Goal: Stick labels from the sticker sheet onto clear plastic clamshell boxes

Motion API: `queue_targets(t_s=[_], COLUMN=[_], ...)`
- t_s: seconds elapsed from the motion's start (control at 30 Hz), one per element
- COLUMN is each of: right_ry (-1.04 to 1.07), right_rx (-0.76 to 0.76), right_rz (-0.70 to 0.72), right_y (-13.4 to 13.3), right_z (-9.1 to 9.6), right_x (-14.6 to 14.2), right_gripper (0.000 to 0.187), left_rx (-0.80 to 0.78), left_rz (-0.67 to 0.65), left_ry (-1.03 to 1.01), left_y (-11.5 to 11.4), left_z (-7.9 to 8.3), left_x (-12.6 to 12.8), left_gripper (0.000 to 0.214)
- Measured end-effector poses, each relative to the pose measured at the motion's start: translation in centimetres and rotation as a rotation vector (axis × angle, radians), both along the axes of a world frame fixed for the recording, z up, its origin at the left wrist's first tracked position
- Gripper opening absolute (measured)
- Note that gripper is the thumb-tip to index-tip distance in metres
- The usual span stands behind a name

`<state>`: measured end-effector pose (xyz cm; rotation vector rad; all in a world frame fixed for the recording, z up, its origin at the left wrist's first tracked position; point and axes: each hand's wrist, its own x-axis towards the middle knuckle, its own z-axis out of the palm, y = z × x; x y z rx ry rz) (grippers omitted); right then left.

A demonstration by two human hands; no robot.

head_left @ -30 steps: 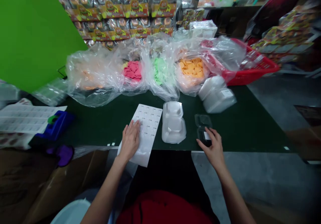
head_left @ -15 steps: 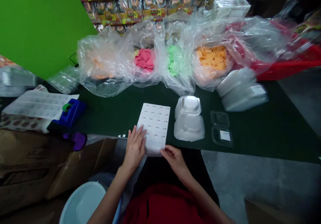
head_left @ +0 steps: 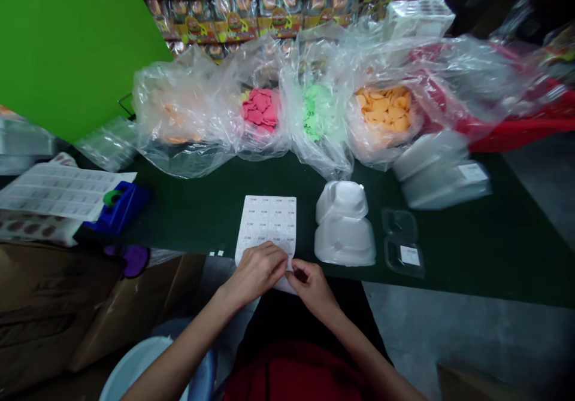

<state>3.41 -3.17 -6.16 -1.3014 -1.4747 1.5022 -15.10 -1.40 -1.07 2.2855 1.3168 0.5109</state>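
Observation:
A white sheet of printed labels lies at the near edge of the dark green table, its lower end hanging over. My left hand rests across the lower part of the sheet, fingers bent together at its right edge. My right hand pinches that same edge, thumb and forefinger close to the left fingertips. Whether a single label is between the fingers is too small to see. Right of the sheet stand nested clear plastic clamshell boxes. Beyond them lies an open flat clamshell with a white label on it.
Clear bags with pink pieces, green pieces and orange pieces line the back. More stacked clamshells sit at the right. A blue tape dispenser and printed sheets lie left. Below is a pale bucket.
My left hand has slid right and down across the label sheet, fingers now bent beside my right fingertips. My right hand stays at the sheet's lower right edge. The view has shifted slightly.

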Motion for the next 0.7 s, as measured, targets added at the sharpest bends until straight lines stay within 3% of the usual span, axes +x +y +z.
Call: queue_targets(t_s=[0.07,0.2,0.27,0.33,0.4,0.43,0.47,0.53,0.6,0.7], right_ry=[0.019,0.036,0.006,-0.045,-0.079,-0.065,-0.022,0.133,0.299,0.379], right_rx=[-0.022,-0.058,-0.029,0.065,0.177,0.195,0.171,0.021,-0.129,-0.177], right_rz=[-0.013,-0.084,-0.124,-0.177,-0.214,-0.215,-0.203,-0.189,-0.210,-0.255], right_y=[0.1,0.6,0.5,0.0,-0.9,-1.3,-1.6,-2.0,-2.0,-1.9], right_z=[-0.2,-0.4,0.0,1.2,2.8,3.6,4.4,5.5,6.1,6.7], right_x=[-0.1,-0.3,-0.1,0.2,0.6,0.7,0.8,1.0,1.2,2.0], right_gripper=[0.021,0.023,0.031,0.038,0.037,0.032,0.027,0.025,0.028,0.027], left_rx=[-0.073,-0.266,-0.265,-0.149,0.067,0.195,0.325,0.504,0.559,0.408], left_rz=[0.166,0.692,0.872,0.953,0.916,0.830,0.699,0.408,0.217,0.219], left_ry=[-0.116,-0.560,-0.733,-0.754,-0.646,-0.557,-0.468,-0.326,-0.262,-0.300], left_y=[0.3,1.7,2.2,1.9,0.7,-0.3,-1.4,-3.6,-5.3,-6.3], left_z=[-0.9,-3.2,-3.8,-3.5,-2.5,-1.9,-1.2,-0.1,0.8,2.3], left_x=[0.1,0.0,-0.1,0.1,0.8,1.2,1.8,2.8,3.6,4.0], left_gripper=[0.017,0.020,0.028,0.029,0.021,0.014,0.009,0.022,0.033,0.034])
